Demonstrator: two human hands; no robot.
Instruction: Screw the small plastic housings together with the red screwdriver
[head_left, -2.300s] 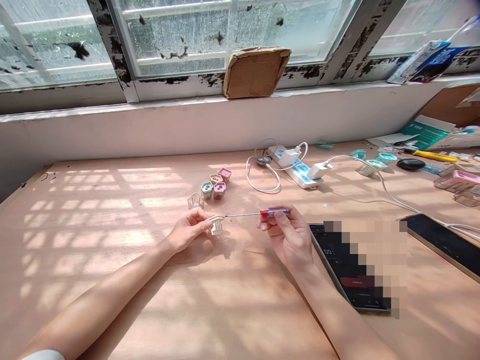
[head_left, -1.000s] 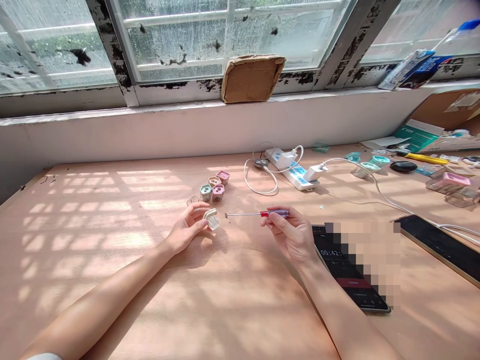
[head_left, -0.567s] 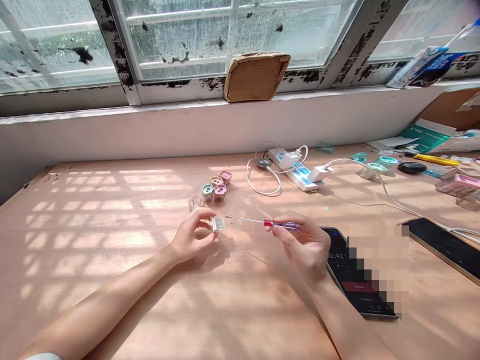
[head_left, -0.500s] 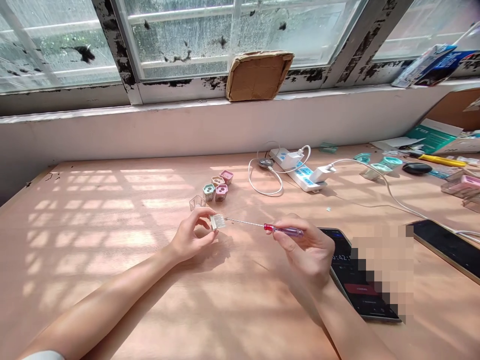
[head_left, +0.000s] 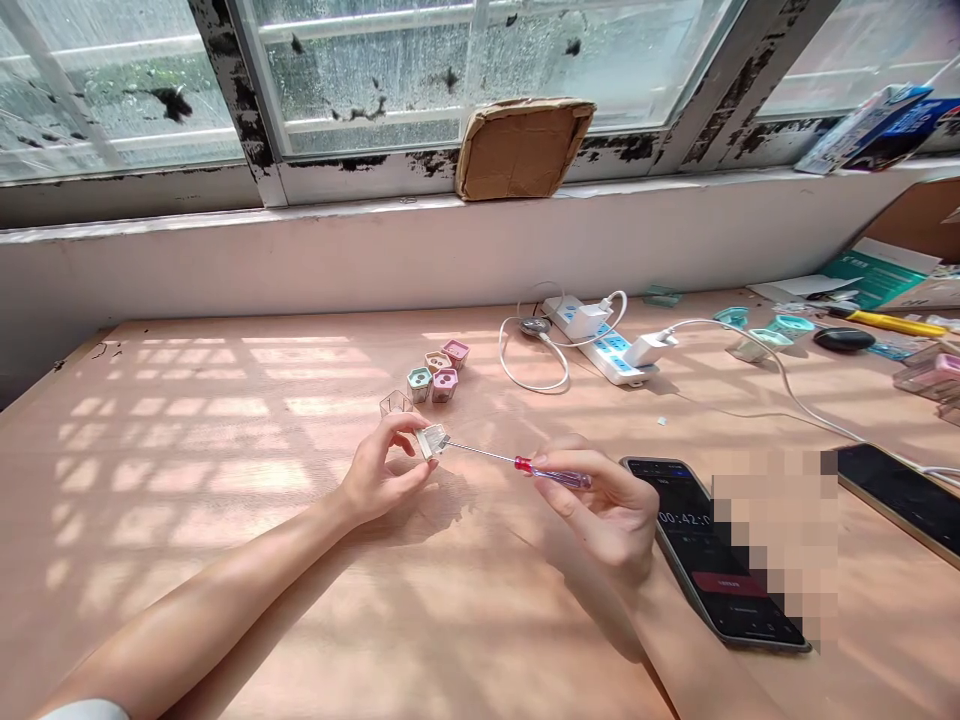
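Between the thumb and fingers of my left hand is a small whitish plastic piece, too small to name its kind. My right hand grips a screwdriver by its clear purple handle with a red collar. The thin metal shaft points left, and its tip meets the right side of the whitish piece. Just behind my left hand stands a clear, open plastic cup. Several small hexagonal containers with coloured tops, among them a teal one and a pink one, stand grouped beyond it.
A phone showing a timer lies beside my right hand, and a second phone farther right. Behind are a white power strip with plugs and cables, a black mouse, teal containers and a yellow-handled tool.
My right hand has moved slightly left, bringing the screwdriver tip onto the whitish piece. That piece has turned a little in my left hand. The view has shifted slightly.
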